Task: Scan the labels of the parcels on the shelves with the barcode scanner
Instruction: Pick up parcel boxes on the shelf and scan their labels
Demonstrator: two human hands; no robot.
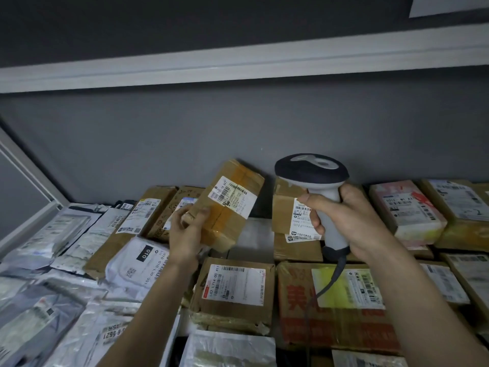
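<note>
Parcel (227,205), brown and tilted, is gripped at its near-left end by left hand (185,234) fingers; right hand (349,218) fingers wrap the barcode scanner (317,186) handle.

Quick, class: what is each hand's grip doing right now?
Left hand: grip closed around the small taped cardboard parcel, lifted off the pile.
Right hand: grip closed around the barcode scanner handle.

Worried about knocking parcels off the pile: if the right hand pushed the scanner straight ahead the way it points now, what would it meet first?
Probably the stacked cardboard box with a white label directly behind the right hand and barcode scanner, then the grey wall. Depth is unclear from this single view.
</note>
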